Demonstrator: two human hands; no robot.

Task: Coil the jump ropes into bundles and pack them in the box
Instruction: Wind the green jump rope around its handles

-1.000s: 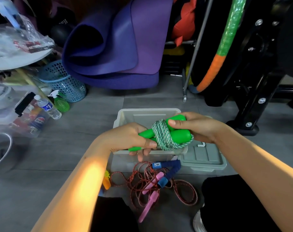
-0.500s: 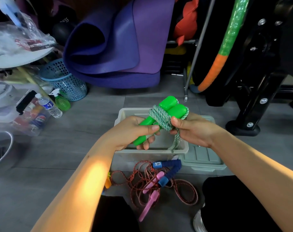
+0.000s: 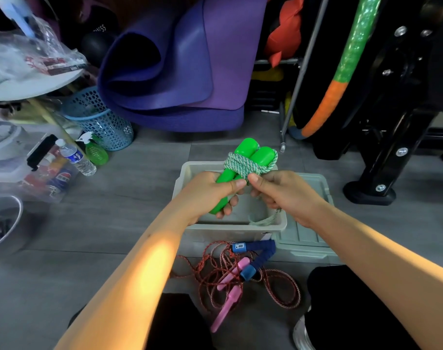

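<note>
Jump rope (image 3: 245, 166) handles gripped by my left hand (image 3: 210, 192), right hand (image 3: 278, 192) pinching the cord at 3 o'clock; I'd expect the wrap to unravel if that pinch slips.

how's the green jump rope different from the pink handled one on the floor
The green jump rope is wound into a tight bundle around its handles; the pink-handled rope sprawls in loose red loops. The green one is held above the box by the left hand and right hand; the pink one lies untouched on the floor. Green's handles look thicker. Both have braided cords.
</note>
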